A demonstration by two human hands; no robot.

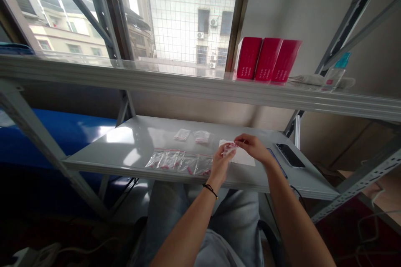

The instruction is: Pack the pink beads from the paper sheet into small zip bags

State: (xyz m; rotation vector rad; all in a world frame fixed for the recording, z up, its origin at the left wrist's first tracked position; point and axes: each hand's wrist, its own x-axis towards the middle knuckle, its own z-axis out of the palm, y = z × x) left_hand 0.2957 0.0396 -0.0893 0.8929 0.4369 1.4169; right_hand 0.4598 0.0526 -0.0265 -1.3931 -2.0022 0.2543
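Observation:
My left hand [221, 164] and my right hand [252, 148] meet above a white paper sheet [242, 157], both pinching a small clear plastic bag with pink contents [228, 149]. The sheet lies under the bag on a grey metal shelf [125, 142]. To the left of my left hand, a row of similar zip bags [178, 162] lies side by side near the shelf's front edge. Two more small bags [182, 134] [202, 137] lie further back. A black smartphone [290, 155] lies to the right of my right hand.
A higher shelf [188, 83] crosses above, holding several red boxes [266, 59], a folded cloth [313, 80] and a clear bottle with a blue cap [336, 73]. Metal uprights [354, 179] frame the low shelf. A window [188, 16] lies beyond.

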